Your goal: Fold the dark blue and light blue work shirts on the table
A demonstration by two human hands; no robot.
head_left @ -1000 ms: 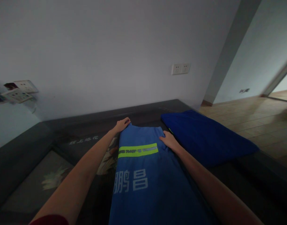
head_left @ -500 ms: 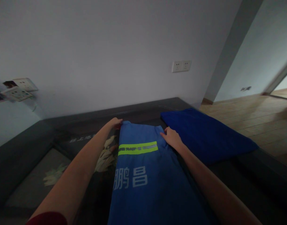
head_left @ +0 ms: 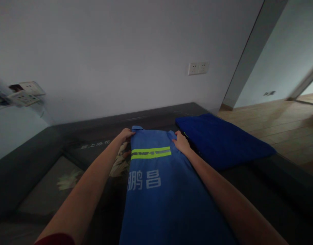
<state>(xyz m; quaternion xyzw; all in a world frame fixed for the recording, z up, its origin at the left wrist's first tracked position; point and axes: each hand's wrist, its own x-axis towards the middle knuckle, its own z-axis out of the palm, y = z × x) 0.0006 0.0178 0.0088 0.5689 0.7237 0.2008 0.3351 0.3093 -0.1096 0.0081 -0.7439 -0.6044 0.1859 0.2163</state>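
A blue work jacket point(head_left: 156, 200) with a yellow-green reflective stripe and pale lettering lies lengthwise in front of me, its sides folded in. At its far left corner, my left hand point(head_left: 126, 134) pinches the fabric edge. My right hand point(head_left: 181, 141) grips the far right corner, thumb on top and the other fingers partly hidden beneath the cloth. The jacket's near end runs out of view at the bottom.
A folded dark-blue garment point(head_left: 222, 143) lies to the right on the dark table point(head_left: 95, 124), which has a printed flower pattern. Behind it stands a white wall with sockets point(head_left: 198, 68). Tiled floor point(head_left: 263, 117) stretches off to the right.
Both hands still hold the jacket's far corners. The far edge sits slightly higher in view, and the stripe looks narrower. The camera view has shifted a little.
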